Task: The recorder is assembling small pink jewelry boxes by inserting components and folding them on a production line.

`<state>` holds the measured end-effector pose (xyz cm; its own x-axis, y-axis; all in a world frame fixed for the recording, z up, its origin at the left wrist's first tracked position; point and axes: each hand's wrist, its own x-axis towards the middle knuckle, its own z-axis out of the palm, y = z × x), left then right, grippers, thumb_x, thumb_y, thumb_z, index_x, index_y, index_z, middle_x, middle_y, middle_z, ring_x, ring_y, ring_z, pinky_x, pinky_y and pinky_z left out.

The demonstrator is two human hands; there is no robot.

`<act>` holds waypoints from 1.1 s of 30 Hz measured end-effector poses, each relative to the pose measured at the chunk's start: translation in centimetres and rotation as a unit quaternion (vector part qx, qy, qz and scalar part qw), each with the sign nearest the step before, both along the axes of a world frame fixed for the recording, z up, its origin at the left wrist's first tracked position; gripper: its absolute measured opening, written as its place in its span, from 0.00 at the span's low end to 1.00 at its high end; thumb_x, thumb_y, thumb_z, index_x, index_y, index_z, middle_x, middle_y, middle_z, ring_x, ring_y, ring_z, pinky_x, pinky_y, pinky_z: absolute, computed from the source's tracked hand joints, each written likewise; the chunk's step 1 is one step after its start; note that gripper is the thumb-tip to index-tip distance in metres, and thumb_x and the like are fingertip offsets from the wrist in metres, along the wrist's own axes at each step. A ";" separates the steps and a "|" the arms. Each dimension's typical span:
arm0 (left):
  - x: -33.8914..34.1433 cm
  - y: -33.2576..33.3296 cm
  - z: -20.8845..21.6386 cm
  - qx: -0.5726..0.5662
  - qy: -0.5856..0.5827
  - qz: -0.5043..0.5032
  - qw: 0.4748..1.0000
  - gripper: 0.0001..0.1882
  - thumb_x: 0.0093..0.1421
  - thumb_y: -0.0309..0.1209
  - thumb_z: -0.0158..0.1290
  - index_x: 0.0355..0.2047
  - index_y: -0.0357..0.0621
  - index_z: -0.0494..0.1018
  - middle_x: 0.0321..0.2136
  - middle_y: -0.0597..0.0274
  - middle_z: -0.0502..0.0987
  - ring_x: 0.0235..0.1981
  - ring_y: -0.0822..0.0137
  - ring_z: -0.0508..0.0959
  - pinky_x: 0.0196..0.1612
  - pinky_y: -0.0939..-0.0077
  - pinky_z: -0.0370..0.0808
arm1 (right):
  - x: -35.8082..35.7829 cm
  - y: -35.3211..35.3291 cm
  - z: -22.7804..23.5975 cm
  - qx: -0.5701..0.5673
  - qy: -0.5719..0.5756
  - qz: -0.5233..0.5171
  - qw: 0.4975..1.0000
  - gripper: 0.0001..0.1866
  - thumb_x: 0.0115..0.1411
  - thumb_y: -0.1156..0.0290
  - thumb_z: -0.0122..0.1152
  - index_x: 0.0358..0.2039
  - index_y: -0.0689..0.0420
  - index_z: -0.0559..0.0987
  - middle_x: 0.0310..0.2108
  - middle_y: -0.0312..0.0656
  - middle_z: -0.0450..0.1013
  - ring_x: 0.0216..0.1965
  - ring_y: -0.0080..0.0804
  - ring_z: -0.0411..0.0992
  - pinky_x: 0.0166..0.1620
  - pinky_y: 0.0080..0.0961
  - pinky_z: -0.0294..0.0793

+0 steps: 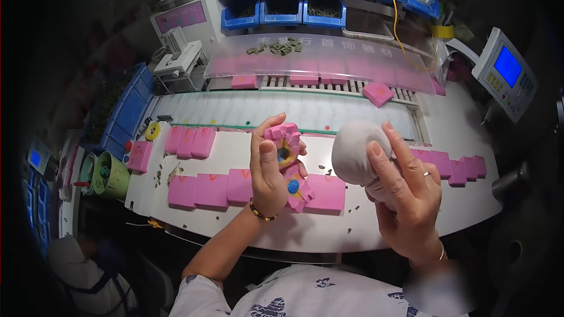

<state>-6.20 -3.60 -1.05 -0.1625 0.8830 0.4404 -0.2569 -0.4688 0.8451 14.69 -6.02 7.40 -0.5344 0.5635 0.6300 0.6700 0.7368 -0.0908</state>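
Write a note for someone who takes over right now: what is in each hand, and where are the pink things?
Left hand: fingers shut on a pink block with a round blue stone in it, held above the white table.
Right hand: fingers shut on a grey cloth ball, close beside the block.
Done: cannot tell.
Left: rows of pink blocks lie on the table; more sit on the conveyor behind.
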 end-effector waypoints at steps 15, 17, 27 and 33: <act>1.0 1.0 1.1 -0.082 -0.139 -0.004 0.987 0.27 0.71 0.52 0.29 0.48 0.40 0.61 0.30 0.53 0.72 0.23 0.67 0.75 0.22 0.73 0.75 | 5.2 1.8 -3.6 -0.131 -0.112 -0.133 0.976 0.35 0.47 0.82 0.57 0.59 0.49 0.72 0.58 0.45 0.68 0.38 0.38 0.73 0.42 0.33 0.65; 1.0 0.9 0.5 -0.114 -0.156 -0.063 0.979 0.30 0.70 0.54 0.30 0.40 0.37 0.66 0.31 0.53 0.73 0.21 0.66 0.74 0.21 0.72 0.75 | 6.5 2.9 -5.5 -0.122 -0.113 -0.174 0.971 0.34 0.47 0.81 0.58 0.58 0.51 0.72 0.58 0.45 0.68 0.40 0.39 0.73 0.44 0.34 0.65; 5.9 -0.7 -0.3 -0.167 -0.080 -0.103 0.977 0.22 0.69 0.50 0.39 0.40 0.42 0.61 0.33 0.60 0.73 0.30 0.74 0.76 0.32 0.78 0.78 | -0.6 2.9 -7.2 -0.460 0.405 0.137 0.779 0.16 0.57 0.73 0.65 0.46 0.60 0.75 0.44 0.45 0.71 0.48 0.26 0.71 0.44 0.24 0.71; 5.4 -1.6 -0.1 -0.139 -0.041 -0.099 0.984 0.16 0.70 0.39 0.44 0.45 0.37 0.65 0.38 0.60 0.74 0.37 0.75 0.76 0.41 0.81 0.78 | -1.0 2.5 -8.2 -0.326 0.370 0.090 0.865 0.10 0.60 0.78 0.60 0.42 0.63 0.75 0.32 0.36 0.71 0.34 0.23 0.75 0.40 0.20 0.74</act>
<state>-0.81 -5.16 -1.19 -0.0001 0.9856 0.1689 -0.3924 -0.1554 0.9066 13.67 -3.50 -0.77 -0.2376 0.8776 0.4163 0.1302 0.4535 -0.8817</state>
